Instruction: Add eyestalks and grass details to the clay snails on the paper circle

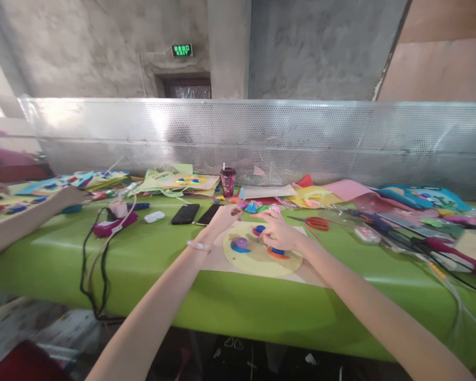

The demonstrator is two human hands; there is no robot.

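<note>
So, your R hand [280, 236] pinches a blue bit [261, 229] on the disc [257, 259]; L hand [222, 217] fingers loose, empty; three pcs placed, more packets [256, 206] just beyond fingertips.

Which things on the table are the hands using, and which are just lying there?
In use: left hand, right hand, yellow circle, purple piece, blue piece.

Lying about: red scissors, two phones, purple cup, white case.
</note>
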